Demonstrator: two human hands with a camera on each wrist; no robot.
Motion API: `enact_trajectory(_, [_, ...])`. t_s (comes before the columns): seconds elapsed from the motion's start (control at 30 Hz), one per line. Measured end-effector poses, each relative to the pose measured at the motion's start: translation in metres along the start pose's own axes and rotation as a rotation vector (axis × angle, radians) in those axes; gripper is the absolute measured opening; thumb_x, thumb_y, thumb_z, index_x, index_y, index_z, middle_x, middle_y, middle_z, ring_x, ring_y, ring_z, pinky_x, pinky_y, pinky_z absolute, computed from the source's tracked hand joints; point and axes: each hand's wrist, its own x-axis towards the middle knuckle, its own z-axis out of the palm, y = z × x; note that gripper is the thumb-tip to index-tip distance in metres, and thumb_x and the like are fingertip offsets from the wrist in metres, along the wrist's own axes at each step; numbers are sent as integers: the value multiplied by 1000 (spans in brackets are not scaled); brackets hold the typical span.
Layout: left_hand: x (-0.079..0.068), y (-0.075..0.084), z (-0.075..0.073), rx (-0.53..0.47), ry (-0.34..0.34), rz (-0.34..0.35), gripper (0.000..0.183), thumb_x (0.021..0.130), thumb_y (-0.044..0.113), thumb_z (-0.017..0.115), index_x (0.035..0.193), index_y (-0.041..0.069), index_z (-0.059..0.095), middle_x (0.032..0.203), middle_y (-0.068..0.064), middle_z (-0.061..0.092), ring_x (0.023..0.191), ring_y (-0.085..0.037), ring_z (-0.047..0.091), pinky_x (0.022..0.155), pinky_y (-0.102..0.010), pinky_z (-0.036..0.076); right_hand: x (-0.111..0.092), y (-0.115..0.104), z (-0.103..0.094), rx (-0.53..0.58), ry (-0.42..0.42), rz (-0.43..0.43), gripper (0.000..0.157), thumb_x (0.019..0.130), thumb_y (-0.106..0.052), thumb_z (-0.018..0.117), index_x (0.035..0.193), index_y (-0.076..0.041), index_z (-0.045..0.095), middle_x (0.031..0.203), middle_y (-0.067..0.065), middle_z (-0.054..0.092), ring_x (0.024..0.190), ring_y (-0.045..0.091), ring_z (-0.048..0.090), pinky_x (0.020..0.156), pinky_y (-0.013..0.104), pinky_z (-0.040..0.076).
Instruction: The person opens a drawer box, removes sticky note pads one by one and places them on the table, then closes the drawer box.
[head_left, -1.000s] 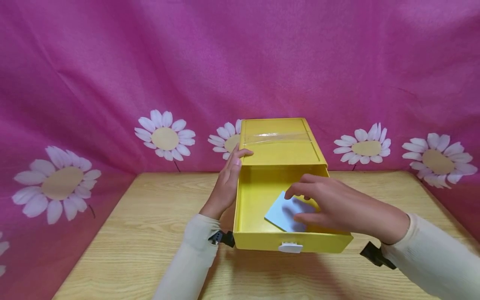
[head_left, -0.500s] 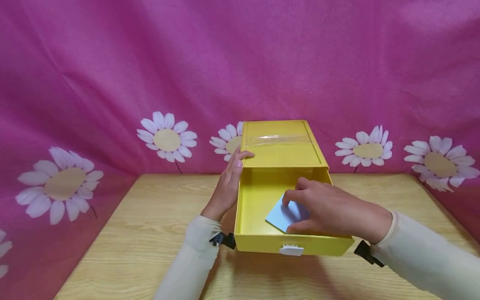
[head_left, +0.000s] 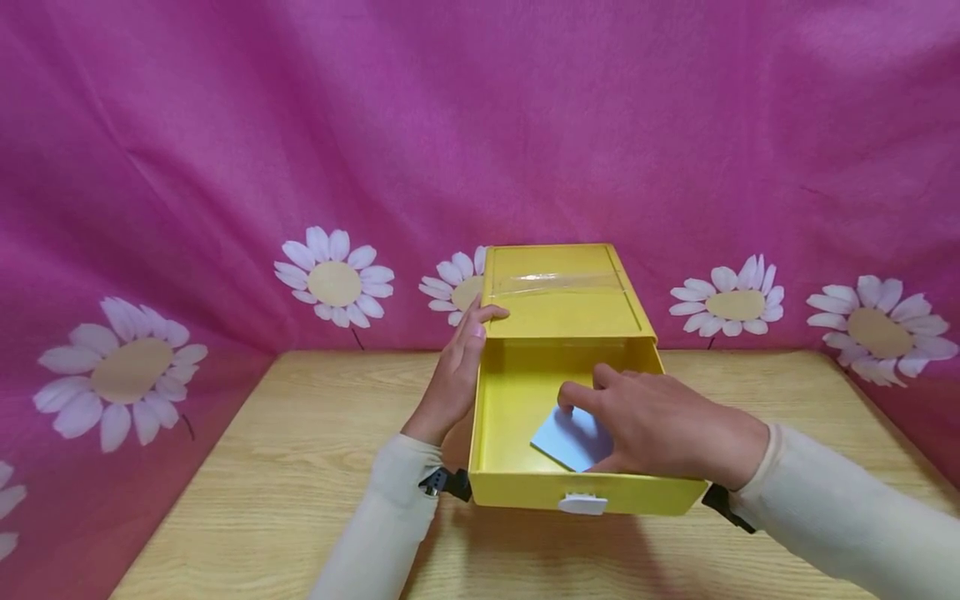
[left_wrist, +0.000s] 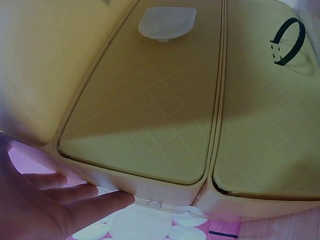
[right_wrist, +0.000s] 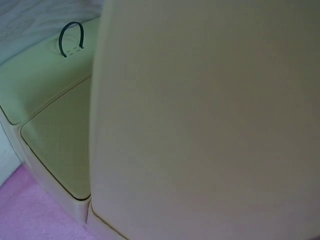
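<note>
A yellow drawer (head_left: 501, 417) is pulled out of the yellow drawer cabinet (head_left: 558, 315). On the drawer's floor lies a light blue square pad of sticky notes (head_left: 568, 442), partly covered by my right hand (head_left: 663, 425). That hand reaches over the drawer's right side. Its index finger bends down at the pad's far corner, and its thumb is at the near edge; the other fingertips are hidden. My left hand (head_left: 453, 367) rests flat against the cabinet's left side, one finger over the top edge. In the left wrist view, its fingers (left_wrist: 102, 205) look extended.
A white pull tab (head_left: 582, 503) sits on the open drawer's front. Lower drawer fronts (left_wrist: 150, 105) show a white tab (left_wrist: 167, 22) and a dark loop (left_wrist: 300, 42). Clear tape (head_left: 555, 282) crosses the cabinet top. Behind the wooden table (head_left: 315, 467) hangs a pink flowered cloth (head_left: 525, 125).
My right hand has come down and left into the drawer, its fingers closing over the sticky notes. My left hand stays at the cabinet's side.
</note>
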Motion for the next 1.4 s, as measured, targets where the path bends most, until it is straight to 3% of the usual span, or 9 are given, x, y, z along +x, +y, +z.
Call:
enact_trajectory(0.33, [-2,3,-1,9,12,-2,41,106,36,23,136,21,47,160,-1,16,144,-21,20,111,-55,24,1,0,1,-2,1,-14,62,69,-75,66,108,-28,53,80,-3,43,61,11,43,51,27,35])
enact_trajectory(0.6, [-9,38,-6,-8,-9,-27,39,106,20,24,135,7,46,159,-15,16,144,-28,19,112,-54,23,0,0,1,-17,26,-27,56,72,-71,67,105,-27,54,77,-3,43,61,11,42,51,26,34])
enact_trajectory(0.73, [-10,41,-5,-27,-13,-25,38,105,21,25,135,7,46,159,-15,16,144,-28,20,111,-55,24,0,-1,1,-40,45,-38,51,73,-64,72,103,-27,55,75,-4,43,60,11,41,51,26,33])
enact_trajectory(0.9, [-9,40,-4,-26,-13,-19,39,106,21,25,135,8,46,159,-14,16,143,-28,22,110,-54,26,0,-1,1,-68,65,-50,46,72,-57,76,101,-27,57,72,-6,45,62,10,41,53,28,32])
enact_trajectory(1.13, [0,-1,2,8,11,14,42,105,43,22,135,27,47,159,3,16,143,-19,21,110,-55,25,1,-2,-3,-101,68,-44,43,73,-54,76,101,-26,59,69,-7,45,63,10,42,58,30,34])
enact_trajectory(1.4, [0,-2,1,23,13,18,44,104,46,21,135,28,46,159,5,17,143,-16,21,111,-54,25,3,-2,-3,-108,79,-19,40,73,-56,74,99,-28,61,66,-9,43,64,9,42,61,32,31])
